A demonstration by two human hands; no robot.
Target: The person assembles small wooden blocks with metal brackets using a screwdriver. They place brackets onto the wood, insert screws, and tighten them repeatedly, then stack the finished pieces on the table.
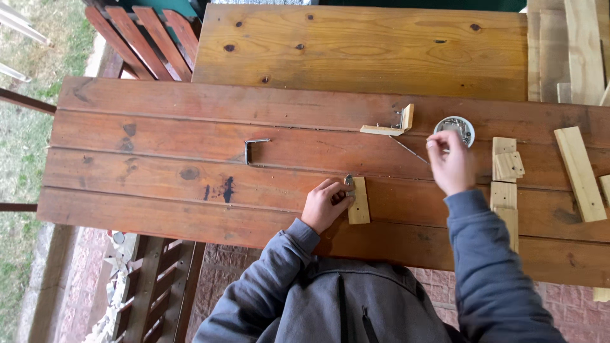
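Wooden block near tabletop front edge, pinned flat under left hand with small metal bracket. Right hand fingertips pinched at round tin toward back-right; contents too small to tell.

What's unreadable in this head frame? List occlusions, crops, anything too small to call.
- Head view: contents of the round metal tin, too small and partly behind the right hand.
- Small metal piece at the wood block, mostly covered by the left hand.
- Plank stack on the right, cut off by the frame edge.
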